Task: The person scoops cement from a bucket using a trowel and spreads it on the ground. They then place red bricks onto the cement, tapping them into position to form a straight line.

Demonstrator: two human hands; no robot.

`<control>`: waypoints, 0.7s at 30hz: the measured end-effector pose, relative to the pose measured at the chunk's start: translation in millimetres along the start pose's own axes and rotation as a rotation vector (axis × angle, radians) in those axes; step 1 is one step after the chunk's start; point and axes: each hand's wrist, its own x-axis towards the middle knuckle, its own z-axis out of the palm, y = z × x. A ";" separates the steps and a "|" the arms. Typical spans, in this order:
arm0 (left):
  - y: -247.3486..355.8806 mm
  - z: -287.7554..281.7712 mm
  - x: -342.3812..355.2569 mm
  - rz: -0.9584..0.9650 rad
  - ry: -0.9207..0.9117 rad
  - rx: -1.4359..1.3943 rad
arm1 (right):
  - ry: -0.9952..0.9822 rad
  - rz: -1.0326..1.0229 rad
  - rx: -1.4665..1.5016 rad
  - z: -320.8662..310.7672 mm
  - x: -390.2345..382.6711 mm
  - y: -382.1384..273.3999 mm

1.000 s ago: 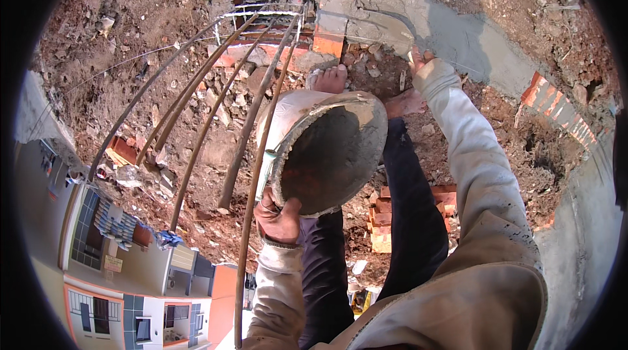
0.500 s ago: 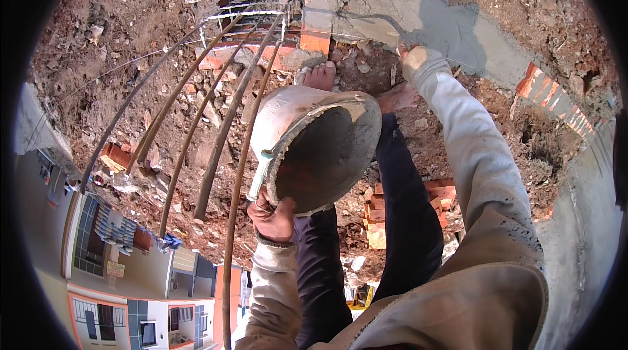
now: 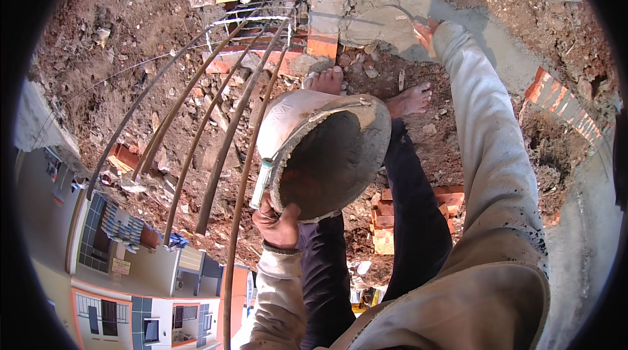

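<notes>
Clearly tipped on its side, the bowl [image 3: 288,121] hangs in front of the person's shins, its mouth facing back toward the body and a little right; the long axis of the oval mouth slants from near left to far right, and grey mortar coats the inside. The left hand [image 3: 278,226] pinches the near left edge of the rim, thumb inside, fingers curled behind, with the wrist below it. A pale green handle [image 3: 261,183] lies along the bowl's outer wall just beyond those fingers; whether they also grip it, I cannot tell. Beyond the bare feet [image 3: 326,80], the right arm stretches out and down, and the right hand [image 3: 428,36] reaches low over the near edge of the mortar strip [image 3: 369,26]; I cannot tell whether its fingers close on a tool. Long rods [image 3: 226,154] rise left of the bowl from a brick surround [image 3: 322,46]. Farthest off, a building [image 3: 150,255] carries a small yellowish sign [image 3: 121,266], its lettering too small to read.
</notes>
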 end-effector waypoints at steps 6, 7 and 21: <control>-2.1 1.3 -4.0 -0.035 -0.018 -0.069 | 0.220 -0.082 -0.071 39.3 -69.2 -5.8; -3.6 1.4 -5.3 -0.037 -0.009 -0.089 | 0.142 -0.089 -0.074 29.9 -69.3 -20.8; 12.0 15.1 -10.0 -0.031 -0.052 -0.133 | 0.182 -0.273 -0.224 27.5 -53.0 -30.8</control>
